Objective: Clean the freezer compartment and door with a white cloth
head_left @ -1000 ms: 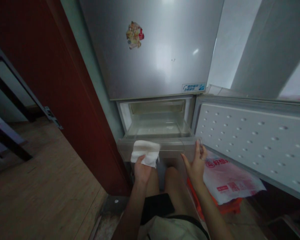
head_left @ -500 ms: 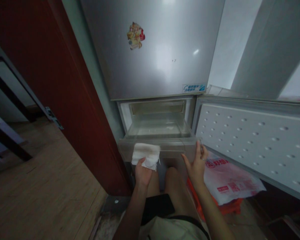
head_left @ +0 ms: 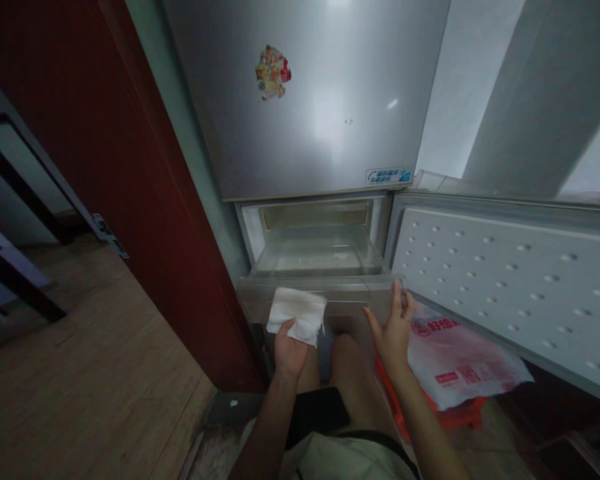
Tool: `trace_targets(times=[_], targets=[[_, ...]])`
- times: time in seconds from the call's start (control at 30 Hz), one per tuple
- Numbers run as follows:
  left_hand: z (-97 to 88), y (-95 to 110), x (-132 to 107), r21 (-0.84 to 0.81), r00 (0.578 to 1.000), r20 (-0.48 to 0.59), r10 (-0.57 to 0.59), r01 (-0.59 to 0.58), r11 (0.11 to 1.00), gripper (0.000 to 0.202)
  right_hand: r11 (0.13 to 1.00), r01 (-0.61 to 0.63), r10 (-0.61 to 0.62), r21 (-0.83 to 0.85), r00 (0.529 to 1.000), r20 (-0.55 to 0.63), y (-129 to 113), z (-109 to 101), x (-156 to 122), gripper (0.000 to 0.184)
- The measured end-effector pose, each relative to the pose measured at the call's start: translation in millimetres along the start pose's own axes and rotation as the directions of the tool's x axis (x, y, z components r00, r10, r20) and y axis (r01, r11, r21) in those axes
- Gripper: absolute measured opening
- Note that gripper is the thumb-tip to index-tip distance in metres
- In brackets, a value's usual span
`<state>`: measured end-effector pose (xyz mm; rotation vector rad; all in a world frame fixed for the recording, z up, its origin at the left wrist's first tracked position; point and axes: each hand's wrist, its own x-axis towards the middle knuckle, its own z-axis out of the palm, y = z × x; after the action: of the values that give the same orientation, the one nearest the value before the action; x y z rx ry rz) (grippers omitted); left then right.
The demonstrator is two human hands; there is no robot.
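A folded white cloth [head_left: 300,312] with a frayed edge is held in my left hand [head_left: 291,350], the thumb lying over it. It is in front of the clear plastic freezer drawer [head_left: 343,291], which is pulled partway out of the fridge's lower compartment. At the right end of the drawer front, my right hand [head_left: 394,333] grips the corner, thumb against the front panel and the other fingers curled at the side. The inside of the drawer [head_left: 325,257] shows no items.
To the right, the freezer door [head_left: 500,273] is swung open. Under it a white and red plastic bag [head_left: 465,360] lies on a red stool [head_left: 460,417]. A dark red wooden door [head_left: 145,187] stands close at left. A black flat object [head_left: 320,413] lies on my lap.
My left hand has shifted slightly right and down with the cloth. My right hand stays at the drawer corner, and the drawer has not moved visibly.
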<state>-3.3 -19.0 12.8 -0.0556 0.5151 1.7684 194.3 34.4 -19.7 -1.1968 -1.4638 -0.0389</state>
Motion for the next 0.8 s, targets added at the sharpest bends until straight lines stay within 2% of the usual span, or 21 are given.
trace_targets(times=[0.07,0.17,0.33,0.47,0.6,0.7,0.8], targets=[[2.5,-2.6,1.5,-0.004,0.999,0.020,0.028,-0.028,1.000,0.049,1.000,0.001,-0.001,-0.001,1.000,0.002,0.7,0.2,-0.1,0.079],[16.4,-7.2,1.0,-0.003,0.997,0.051,0.063,-0.063,0.998,0.049,1.000,0.005,-0.005,-0.009,1.000,0.003,1.2,0.4,0.1,0.079],[37.0,-25.8,0.5,-0.037,0.997,0.066,0.050,-0.048,0.998,0.047,1.000,0.008,-0.008,-0.011,1.000,-0.015,0.0,1.5,0.7,0.079],[40.4,-54.6,2.9,-0.058,0.995,0.100,0.015,-0.009,0.998,0.050,1.000,0.007,-0.007,0.000,1.000,-0.021,-0.7,2.0,0.8,0.078],[45.4,-83.3,-0.2,-0.029,0.984,0.157,-0.081,0.087,0.996,0.047,1.000,0.007,-0.007,0.015,1.000,0.004,0.0,0.9,0.1,0.076],[49.6,-92.0,-3.9,-0.032,0.982,0.141,-0.123,0.129,0.991,0.042,1.000,0.000,0.000,0.019,1.000,0.016,0.4,0.1,-0.2,0.076],[50.7,-90.2,-5.8,-0.024,0.983,0.139,-0.116,0.120,0.992,0.043,1.000,0.001,-0.001,0.013,1.000,0.018,0.1,-0.1,0.1,0.077]])
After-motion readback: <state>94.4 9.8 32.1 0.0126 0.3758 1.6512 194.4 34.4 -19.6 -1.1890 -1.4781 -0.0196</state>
